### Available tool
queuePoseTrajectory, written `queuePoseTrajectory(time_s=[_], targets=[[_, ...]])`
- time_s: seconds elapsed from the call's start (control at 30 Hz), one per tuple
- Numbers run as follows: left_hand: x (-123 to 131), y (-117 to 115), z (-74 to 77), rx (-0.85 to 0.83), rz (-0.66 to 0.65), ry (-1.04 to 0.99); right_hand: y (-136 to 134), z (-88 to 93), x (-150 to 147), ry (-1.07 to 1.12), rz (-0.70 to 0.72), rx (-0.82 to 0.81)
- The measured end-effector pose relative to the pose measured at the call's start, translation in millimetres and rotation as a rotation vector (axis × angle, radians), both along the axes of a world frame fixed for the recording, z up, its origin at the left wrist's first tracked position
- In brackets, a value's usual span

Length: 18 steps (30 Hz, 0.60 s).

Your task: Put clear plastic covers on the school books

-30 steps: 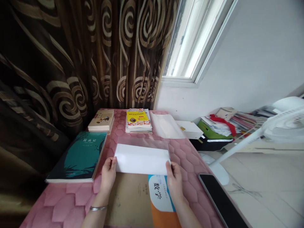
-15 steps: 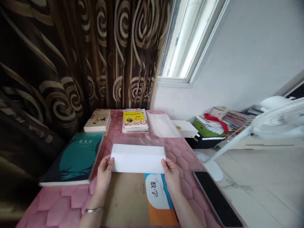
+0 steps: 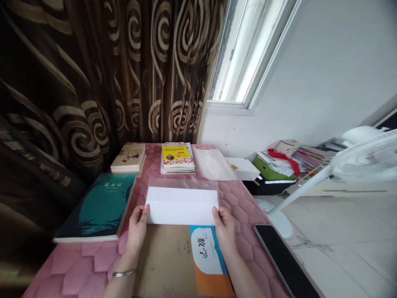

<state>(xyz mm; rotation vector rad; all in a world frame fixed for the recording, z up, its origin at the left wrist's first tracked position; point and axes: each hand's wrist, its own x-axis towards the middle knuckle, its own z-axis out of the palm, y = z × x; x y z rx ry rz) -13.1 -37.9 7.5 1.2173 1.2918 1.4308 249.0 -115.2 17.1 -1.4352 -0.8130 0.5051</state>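
A white sheet of paper (image 3: 182, 206) lies flat between my hands, with a clear plastic sleeve (image 3: 182, 182) showing past its far edge. My left hand (image 3: 138, 221) pinches the left end, thumb on top. At the right end my right hand (image 3: 223, 223) grips in the same way. Nearer to me, a math textbook (image 3: 167, 260) lies under my forearms, with a brown area and a blue, white and orange panel. The far part of this book is hidden by the paper.
A large green book (image 3: 102, 203) is at left, small stacked books (image 3: 128, 157) behind it. A yellow-covered stack (image 3: 177, 154) and clear plastic covers (image 3: 214, 163) lie at the back. A phone (image 3: 285, 260) rests along the right edge; a white fan (image 3: 310, 178) stands beyond.
The white paper's far edge has shifted slightly away from me and its right end a little to the right. Both hands keep their grip; the view has moved slightly.
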Motion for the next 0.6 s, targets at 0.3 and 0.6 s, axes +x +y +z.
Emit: queuePoseTrajectory(time_s=[0.3, 0.6], targets=[[0.0, 0.5, 1.4, 0.009, -0.01, 0.028, -0.4, 11.7, 0.1, -0.027, -0.004, -0.024], [-1.1, 0.6, -3.5, 0.026, -0.064, -0.054, 0.9, 2.9, 7.0, 0.06, 0.068, 0.01]])
